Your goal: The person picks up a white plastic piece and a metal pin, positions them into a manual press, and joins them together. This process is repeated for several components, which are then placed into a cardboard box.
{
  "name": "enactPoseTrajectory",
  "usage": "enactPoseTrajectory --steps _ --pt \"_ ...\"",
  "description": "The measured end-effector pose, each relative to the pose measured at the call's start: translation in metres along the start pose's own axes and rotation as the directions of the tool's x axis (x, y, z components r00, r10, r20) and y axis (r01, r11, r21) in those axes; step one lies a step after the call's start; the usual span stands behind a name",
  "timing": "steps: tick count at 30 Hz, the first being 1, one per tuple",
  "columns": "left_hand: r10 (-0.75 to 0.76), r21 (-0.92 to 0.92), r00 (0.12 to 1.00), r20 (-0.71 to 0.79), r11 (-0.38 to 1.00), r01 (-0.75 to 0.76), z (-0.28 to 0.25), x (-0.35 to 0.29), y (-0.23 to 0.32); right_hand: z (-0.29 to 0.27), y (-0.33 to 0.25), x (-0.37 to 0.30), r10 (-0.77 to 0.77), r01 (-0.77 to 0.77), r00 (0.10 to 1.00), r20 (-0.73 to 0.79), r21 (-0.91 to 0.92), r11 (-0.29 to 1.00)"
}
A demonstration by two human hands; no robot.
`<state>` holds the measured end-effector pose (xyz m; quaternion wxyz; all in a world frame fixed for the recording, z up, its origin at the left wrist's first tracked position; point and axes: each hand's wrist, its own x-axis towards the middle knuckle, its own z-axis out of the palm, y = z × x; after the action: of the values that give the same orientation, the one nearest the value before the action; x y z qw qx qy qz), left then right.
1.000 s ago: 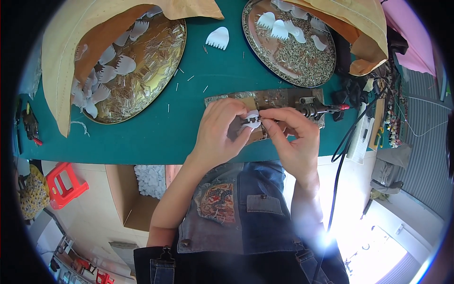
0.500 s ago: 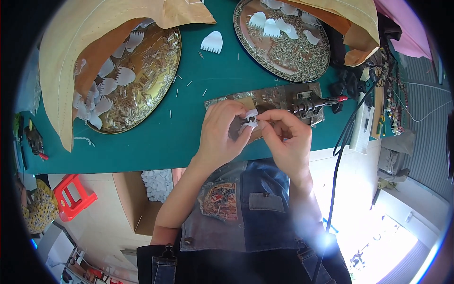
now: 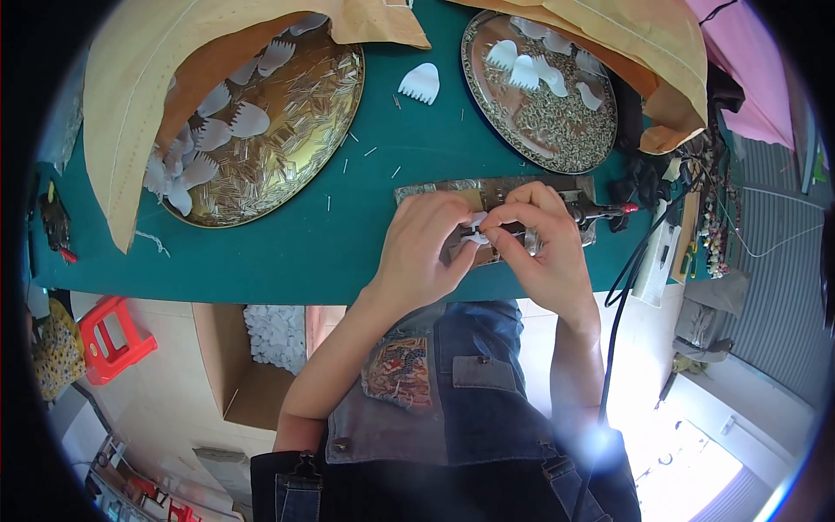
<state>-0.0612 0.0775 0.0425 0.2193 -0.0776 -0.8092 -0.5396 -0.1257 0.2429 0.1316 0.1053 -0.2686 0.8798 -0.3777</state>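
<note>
A white plastic hair claw clip [image 3: 475,235] with a dark middle part is held over the green table. My left hand [image 3: 422,248] is closed on it, thumb below and fingers above. From the other side my right hand [image 3: 548,248] meets the clip, thumb and forefinger pinched at its dark middle. Whatever lies between those right fingertips is too small to make out. Under both hands is a metal base plate [image 3: 422,185], which carries a toggle clamp [image 3: 596,210] with a red-tipped handle, partly covered by my right hand.
A gold tray [image 3: 326,135] of thin metal pins and white toothed clip halves stands at left; another tray [image 3: 591,157] of small metal springs stands at back right. Paper bags [image 3: 122,113] overhang both. A loose clip half [image 3: 421,83] and stray pins lie between. A black cable [image 3: 616,348] hangs at right.
The view has shifted slightly. My right hand's fingers have come closer over the clip and now cover more of it and of the clamp. My left hand keeps its hold.
</note>
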Motion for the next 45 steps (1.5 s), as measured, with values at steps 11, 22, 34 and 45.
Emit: enactPoseTrajectory --steps 11,22,34,45 --pt "0.077 0.011 0.993 -0.088 0.997 -0.076 0.004 -0.003 0.004 0.012 -0.001 -0.008 -0.063 0.052 0.991 -0.116 -0.096 0.994" --pt "0.123 0.071 0.99 -0.074 0.991 -0.118 0.003 -0.008 0.002 0.013 0.004 -0.014 -0.114 0.098 0.981 -0.156 -0.106 0.99" --pt "0.144 0.053 0.985 -0.095 0.989 -0.139 0.006 -0.008 -0.003 0.015 0.008 -0.014 -0.149 0.131 0.968 -0.199 -0.104 0.986" --pt "0.135 0.05 0.984 -0.119 0.99 -0.13 0.007 -0.008 -0.003 0.02 0.01 -0.017 -0.207 0.18 0.937 -0.282 -0.12 0.976"
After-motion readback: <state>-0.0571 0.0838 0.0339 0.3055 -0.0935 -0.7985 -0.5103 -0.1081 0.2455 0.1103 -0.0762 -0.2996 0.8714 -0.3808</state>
